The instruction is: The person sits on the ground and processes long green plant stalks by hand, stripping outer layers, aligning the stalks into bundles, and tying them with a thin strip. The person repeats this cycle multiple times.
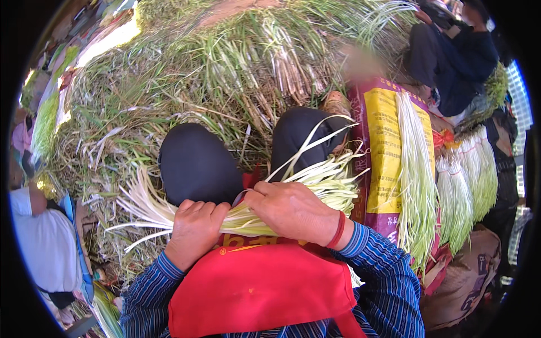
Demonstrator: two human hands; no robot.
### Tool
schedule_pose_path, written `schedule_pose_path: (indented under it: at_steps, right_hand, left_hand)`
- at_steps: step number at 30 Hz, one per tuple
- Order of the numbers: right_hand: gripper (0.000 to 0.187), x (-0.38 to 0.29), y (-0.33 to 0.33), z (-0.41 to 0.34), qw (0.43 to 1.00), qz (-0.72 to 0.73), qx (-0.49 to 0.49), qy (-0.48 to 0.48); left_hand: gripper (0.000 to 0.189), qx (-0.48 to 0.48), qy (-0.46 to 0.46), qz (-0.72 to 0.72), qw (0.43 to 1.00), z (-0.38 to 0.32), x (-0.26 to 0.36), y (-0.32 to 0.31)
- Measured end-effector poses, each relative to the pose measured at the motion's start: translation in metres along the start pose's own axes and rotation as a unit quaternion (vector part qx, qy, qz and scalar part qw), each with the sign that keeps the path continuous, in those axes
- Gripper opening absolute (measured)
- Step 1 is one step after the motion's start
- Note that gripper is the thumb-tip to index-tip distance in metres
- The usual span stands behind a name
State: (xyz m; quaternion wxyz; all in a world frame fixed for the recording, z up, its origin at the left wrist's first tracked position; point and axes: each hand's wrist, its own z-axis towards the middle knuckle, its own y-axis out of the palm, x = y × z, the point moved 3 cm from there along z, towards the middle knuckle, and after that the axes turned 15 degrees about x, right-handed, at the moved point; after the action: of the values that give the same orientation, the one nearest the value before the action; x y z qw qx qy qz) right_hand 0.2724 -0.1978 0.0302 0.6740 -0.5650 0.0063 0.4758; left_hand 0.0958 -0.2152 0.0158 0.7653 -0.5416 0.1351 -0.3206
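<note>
A bundle of pale yellow-green leafy stalks, maybe blanched chives (325,184), lies across my lap above a red apron (262,287). My left hand (198,226) is closed around its whitish part, with loose white ends fanning out to the left. Over the middle of the same bundle, my right hand (291,209) grips the stalks with curled fingers; the greener ends spread to the right past my knee. A few long strands stick up above the right hand. The palms and the undersides of the fingers are hidden.
A heap of green and dry stalks (148,105) covers the ground ahead. To the right, a loose pile of pale stalks (412,169) lies on a printed purple-yellow sack (382,148), beside tied bundles (456,186) and a brown sack (465,279). People sit at upper right (456,63) and left (44,241).
</note>
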Motion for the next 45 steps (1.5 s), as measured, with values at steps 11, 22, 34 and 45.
schedule_pose_path:
  at_steps: [11,22,34,45]
  right_hand:
    - [0.007,0.102,-0.117,-0.121,0.865,-0.224,0.234,0.384]
    - [0.018,0.092,-0.114,-0.117,0.891,-0.156,0.254,0.342]
    - [0.016,0.045,-0.047,-0.038,0.983,0.017,0.139,0.12]
    - [0.015,0.138,-0.101,-0.056,0.84,-0.267,0.275,0.385]
  left_hand:
    - [0.012,0.008,-0.013,-0.009,1.0,-0.025,-0.048,-0.036]
    - [0.017,-0.057,-0.056,-0.024,0.997,-0.038,-0.054,-0.03]
    - [0.017,0.02,-0.015,0.029,0.999,-0.002,-0.048,-0.045]
    - [0.02,0.036,0.014,0.048,0.998,0.022,-0.061,-0.039]
